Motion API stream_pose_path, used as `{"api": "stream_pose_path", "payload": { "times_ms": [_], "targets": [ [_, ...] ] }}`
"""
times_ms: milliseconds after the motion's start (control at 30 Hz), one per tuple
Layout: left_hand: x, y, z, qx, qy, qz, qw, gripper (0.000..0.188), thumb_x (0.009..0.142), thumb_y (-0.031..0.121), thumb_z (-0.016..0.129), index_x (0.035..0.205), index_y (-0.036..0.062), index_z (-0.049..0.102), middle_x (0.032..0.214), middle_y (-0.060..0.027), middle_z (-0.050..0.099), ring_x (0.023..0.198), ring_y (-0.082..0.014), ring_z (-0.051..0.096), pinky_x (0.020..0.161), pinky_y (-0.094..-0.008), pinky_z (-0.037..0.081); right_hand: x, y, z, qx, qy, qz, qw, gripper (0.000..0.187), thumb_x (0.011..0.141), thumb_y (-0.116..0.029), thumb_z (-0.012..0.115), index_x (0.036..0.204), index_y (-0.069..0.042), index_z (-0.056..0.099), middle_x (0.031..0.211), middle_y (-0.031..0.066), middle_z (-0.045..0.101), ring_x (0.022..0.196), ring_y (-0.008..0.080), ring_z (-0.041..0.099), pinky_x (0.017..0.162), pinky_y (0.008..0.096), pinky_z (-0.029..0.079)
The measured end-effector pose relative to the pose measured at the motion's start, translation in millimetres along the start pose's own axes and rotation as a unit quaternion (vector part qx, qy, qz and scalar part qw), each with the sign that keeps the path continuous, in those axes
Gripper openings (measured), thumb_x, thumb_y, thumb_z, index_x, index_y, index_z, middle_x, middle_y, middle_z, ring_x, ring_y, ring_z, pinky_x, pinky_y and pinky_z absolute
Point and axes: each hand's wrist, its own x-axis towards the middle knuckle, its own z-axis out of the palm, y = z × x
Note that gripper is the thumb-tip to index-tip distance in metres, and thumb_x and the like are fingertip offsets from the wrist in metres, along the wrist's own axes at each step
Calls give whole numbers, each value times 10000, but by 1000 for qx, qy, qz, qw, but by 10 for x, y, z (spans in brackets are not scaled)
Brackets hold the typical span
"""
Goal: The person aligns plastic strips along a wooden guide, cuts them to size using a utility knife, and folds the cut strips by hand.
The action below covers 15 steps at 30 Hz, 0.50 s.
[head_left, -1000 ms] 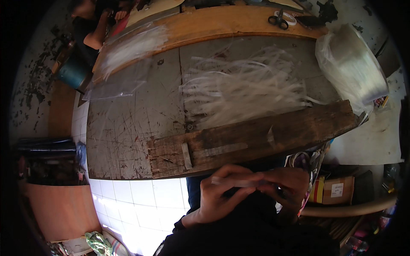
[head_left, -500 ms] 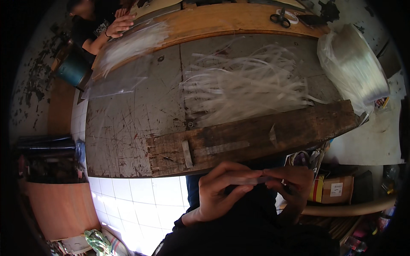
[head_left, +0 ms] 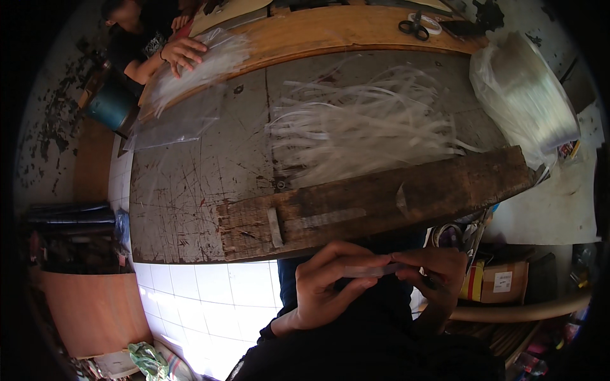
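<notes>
Close to my body, below the near edge of the dark wooden plank (head_left: 438, 184), my two hands meet at a short translucent plastic strip (head_left: 365, 272). My left hand (head_left: 327, 279) pinches its left part between thumb and fingers. At the strip's right end my right hand (head_left: 438, 267) is closed, fingertips touching those of the left. Something dark shows near the right palm, too shadowed to make out. On the scratched grey table (head_left: 184, 203) beyond the plank lies a loose pile of clear plastic strips (head_left: 362, 130).
Across the table, a co-worker's hand (head_left: 183, 54) rests on a bundle of clear strips (head_left: 222, 54) on a raised wooden board (head_left: 305, 28). Scissors (head_left: 414, 26) and a tape roll (head_left: 432, 24) lie on the board. A large bagged spool (head_left: 530, 95) stands at the right.
The co-worker's hand has moved right and down onto the strip bundle. My hands keep the same pinch on the plastic strip, with barely any shift.
</notes>
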Motion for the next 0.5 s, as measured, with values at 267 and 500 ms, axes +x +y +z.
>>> {"api": "stream_pose_path", "payload": {
  "times_ms": [267,500],
  "targets": [
    [-21,16,15,6,-7,-7,1000,182,776,44,620,929,-55,613,890,-167,591,709,-189,638,607,-258,534,-45,43,-20,11,-12,4,1000,291,615,-105,768,892,-80,683,766,82,669,515,103,574,437,203,415],
    [21,21,51,52,-14,-11,999,177,735,28,646,907,-13,630,908,-150,598,785,-202,628,656,-278,530,-27,-117,63,104,-33,5,994,342,655,-68,741,980,-57,639,937,122,656,659,172,646,515,230,494]
  ]
}}
